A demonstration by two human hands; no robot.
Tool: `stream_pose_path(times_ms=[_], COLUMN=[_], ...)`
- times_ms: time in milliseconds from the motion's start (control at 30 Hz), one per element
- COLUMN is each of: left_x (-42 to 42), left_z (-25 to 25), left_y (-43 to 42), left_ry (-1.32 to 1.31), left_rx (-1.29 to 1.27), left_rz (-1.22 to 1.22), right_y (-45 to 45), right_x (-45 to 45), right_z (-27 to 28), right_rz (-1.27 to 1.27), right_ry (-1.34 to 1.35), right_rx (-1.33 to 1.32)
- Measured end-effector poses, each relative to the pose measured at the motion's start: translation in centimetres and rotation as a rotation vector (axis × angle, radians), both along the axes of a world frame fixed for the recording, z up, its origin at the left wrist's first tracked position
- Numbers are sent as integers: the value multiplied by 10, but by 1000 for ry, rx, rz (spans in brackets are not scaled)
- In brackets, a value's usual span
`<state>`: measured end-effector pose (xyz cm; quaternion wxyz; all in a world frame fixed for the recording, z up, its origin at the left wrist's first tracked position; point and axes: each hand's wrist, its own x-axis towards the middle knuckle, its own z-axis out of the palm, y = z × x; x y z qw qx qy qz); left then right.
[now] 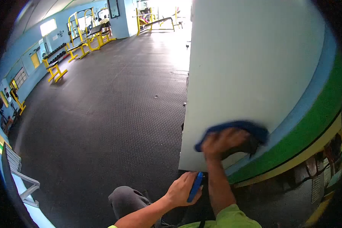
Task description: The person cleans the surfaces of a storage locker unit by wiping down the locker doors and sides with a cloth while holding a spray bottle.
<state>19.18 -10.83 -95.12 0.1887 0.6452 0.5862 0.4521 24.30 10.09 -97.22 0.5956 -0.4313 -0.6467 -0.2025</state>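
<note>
My right hand (224,142), smeared by motion, presses a dark blue cloth (256,130) against the lower part of a pale grey-white panel (250,68). The cloth spreads beyond the fingers on the upper and right sides. Lower down, near the panel's bottom corner, my left hand (184,189) is wrapped round a blue object (195,187) with a flat, narrow side. What that object is cannot be made out.
Black textured floor (136,98) stretches to the left and ahead. Yellow-framed benches (57,72) and a dumbbell rack (57,54) stand along the blue wall. A green-striped curved wall (296,148) borders the panel. A metal frame (26,186) is at lower left.
</note>
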Motion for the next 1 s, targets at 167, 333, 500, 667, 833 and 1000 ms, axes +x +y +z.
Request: stream_pose_path(times_ms=[167,333,500,667,833,1000], left_x=[-3,-6,-12,-13,-15,-21], left_z=[0,-4,-4,-15,-8,-10], left_y=[-1,-12,-23,-13,-11,-14], left_ry=[89,121,126,158,130,197], left_rx=[-8,33,-12,-34,-99,-38], left_rz=[20,87,52,-1,2,-29], right_y=[-24,-7,19,-37,-13,-4], right_x=[-1,101,39,-19,58,96], right_z=[-138,-214,-90,-113,-245,-242], right_rz=[646,526,36,383,651,375], right_ry=[-460,-206,204,-575,-716,-567], right_rx=[-393,-785,-239,-131,-613,-227])
